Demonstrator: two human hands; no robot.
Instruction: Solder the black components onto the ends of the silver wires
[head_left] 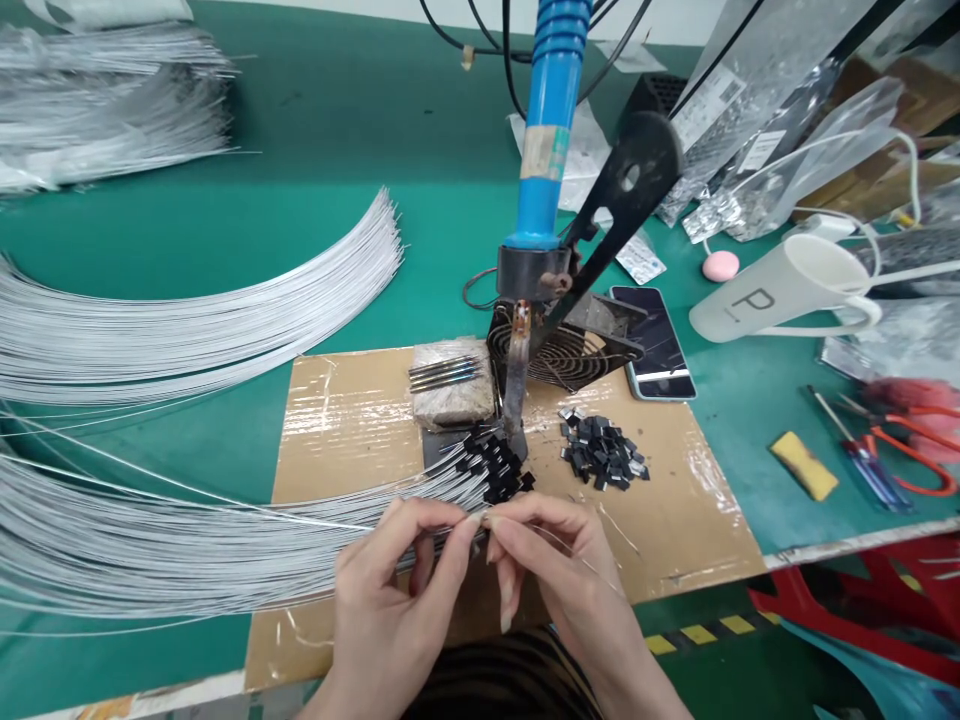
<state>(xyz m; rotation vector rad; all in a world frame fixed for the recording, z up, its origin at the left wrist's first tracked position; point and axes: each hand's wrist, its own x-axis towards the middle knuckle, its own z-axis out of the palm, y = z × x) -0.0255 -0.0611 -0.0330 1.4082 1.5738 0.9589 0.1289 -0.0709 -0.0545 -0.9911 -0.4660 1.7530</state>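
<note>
My left hand point(409, 570) and my right hand point(559, 555) meet fingertip to fingertip, both pinched closed at a tiny spot I cannot make out. A thin white wire point(330, 522) runs from the left into my left fingers. Another thin strand passes by my right fingers and trails toward the lower right. Just beyond the fingers lies a bundle of white wires point(285, 560), tipped with small black connectors point(495, 465). A blue-handled soldering iron point(551, 130) in a black holder points down over those tips. To the right is a pile of loose black connectors point(602, 450).
Cardboard point(337, 420) covers the middle of the green table. A wrapped block point(454, 385) bears several metal rods, beside a fan point(574, 350). A phone point(655, 343), white mug point(780, 285), yellow sponge point(804, 465) and orange-handled pliers point(911, 450) lie right. Another wire bundle point(225, 330) lies left.
</note>
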